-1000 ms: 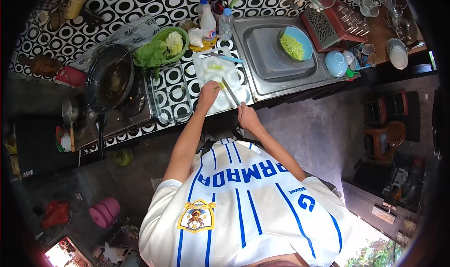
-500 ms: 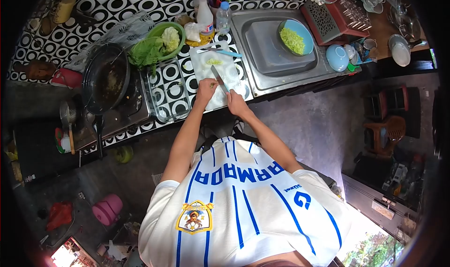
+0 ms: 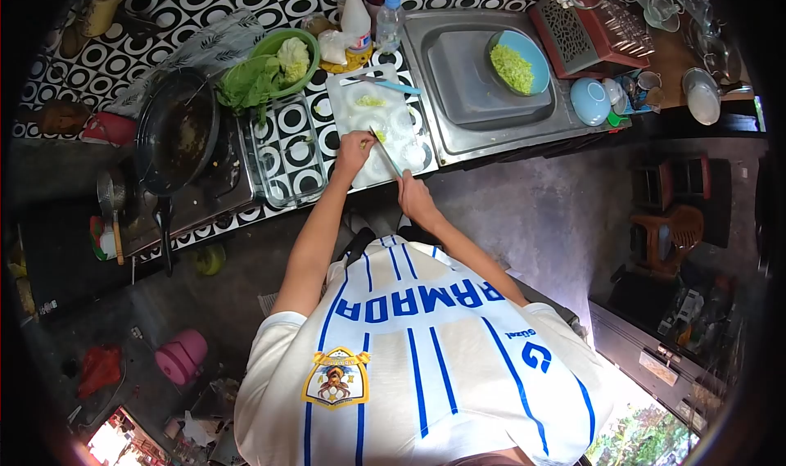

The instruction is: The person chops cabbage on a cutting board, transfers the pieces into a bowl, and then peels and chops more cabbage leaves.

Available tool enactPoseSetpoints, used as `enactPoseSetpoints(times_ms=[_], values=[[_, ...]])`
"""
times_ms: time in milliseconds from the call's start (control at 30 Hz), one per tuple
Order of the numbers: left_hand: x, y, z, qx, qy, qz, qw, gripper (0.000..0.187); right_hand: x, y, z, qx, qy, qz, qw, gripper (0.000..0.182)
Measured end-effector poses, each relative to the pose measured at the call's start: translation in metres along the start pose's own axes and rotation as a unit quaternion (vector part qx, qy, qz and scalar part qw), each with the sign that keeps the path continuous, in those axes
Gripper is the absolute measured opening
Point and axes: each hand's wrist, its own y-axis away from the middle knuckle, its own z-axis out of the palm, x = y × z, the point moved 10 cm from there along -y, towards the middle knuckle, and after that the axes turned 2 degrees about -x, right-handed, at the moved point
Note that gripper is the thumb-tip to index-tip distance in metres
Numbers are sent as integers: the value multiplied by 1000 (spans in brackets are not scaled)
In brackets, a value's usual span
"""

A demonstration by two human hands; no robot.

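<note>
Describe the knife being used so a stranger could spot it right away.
Find the steel sink; just left of it lies a white cutting board. The knife slants across its near end, held in the right hand, unlike the blue-handled utensil lying loose.

A blue bowl of chopped greens sits in the steel sink; left, a green colander of cabbage stands beside a dark wok.

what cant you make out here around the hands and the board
Head view only:
- What the left hand pins on the board: too small, covered by the fingers.
- Knife handle: hidden inside the right hand.
- Wok contents: dark and blurred.
- Bottles at the wall: tops cut off by the top edge.
</note>
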Motion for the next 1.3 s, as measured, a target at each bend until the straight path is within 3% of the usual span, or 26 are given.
enactPoseSetpoints(times_ms=[400,600,867,1300], values=[[23,-2,-15,-28,-46,47,997,24,-8,5,-33,24,-37,-34,998,28],[-1,7,-7,-55,-28,-39,997,21,-24,-18,-24,3,-52,-45,998,27],[-3,8,-7,-17,-35,-43,998,15,-31,-41,0,41,-55,-95,993,26],[0,9,-8,-20,-53,-35,998,12,1,-4,3,-15,-13,-8,1000,27]])
